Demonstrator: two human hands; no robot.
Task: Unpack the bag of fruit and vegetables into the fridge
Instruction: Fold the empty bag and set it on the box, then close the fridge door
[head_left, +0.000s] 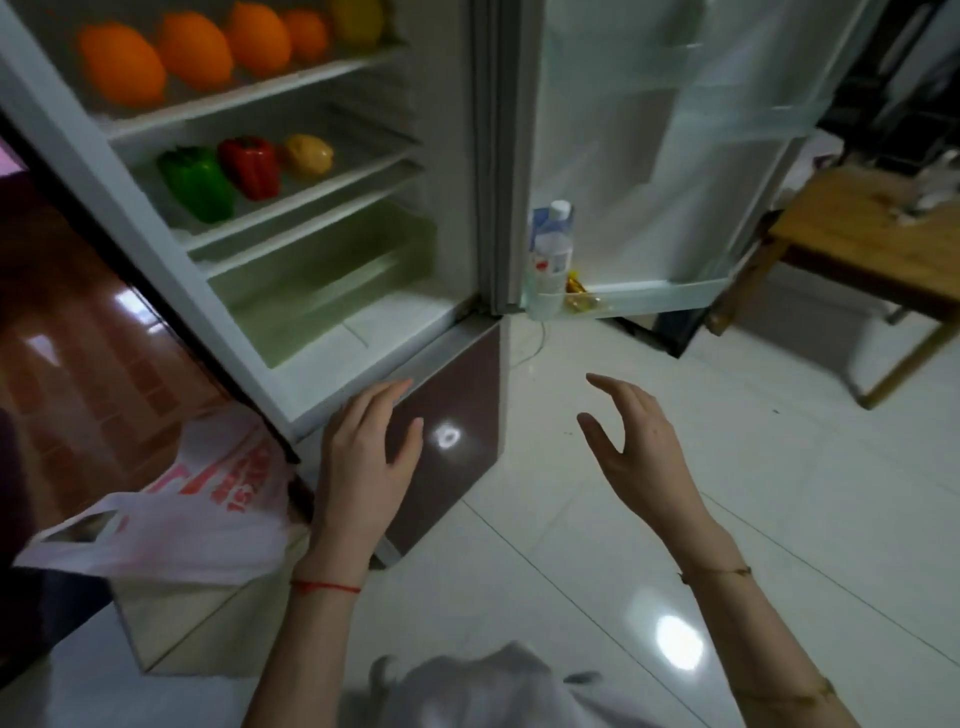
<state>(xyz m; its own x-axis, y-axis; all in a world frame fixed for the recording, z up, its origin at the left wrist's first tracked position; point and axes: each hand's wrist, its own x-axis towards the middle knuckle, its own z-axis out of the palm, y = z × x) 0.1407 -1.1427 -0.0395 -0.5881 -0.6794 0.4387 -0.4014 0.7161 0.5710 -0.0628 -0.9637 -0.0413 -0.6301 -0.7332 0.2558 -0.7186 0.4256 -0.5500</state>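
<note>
The fridge (457, 156) stands open in front of me. Several oranges (122, 62) and a yellow fruit (358, 21) line its upper shelf. On the shelf below lie a green pepper (197, 182), a red pepper (249, 166) and a yellow one (309, 154). Under them the clear drawer (322, 280) looks empty. A white plastic bag with red print (208, 499) lies slumped on a low box at the lower left. My left hand (363, 467) hovers open over the brown lower door (457, 415). My right hand (639, 452) is open above the floor, holding nothing.
The fridge door (675, 130) swings out to the right, with bottles (550, 249) in its lowest rack. A wooden table (872, 244) stands at the far right. Glossy white floor tiles (675, 519) spread below. A red-brown cabinet (88, 338) flanks the fridge on the left.
</note>
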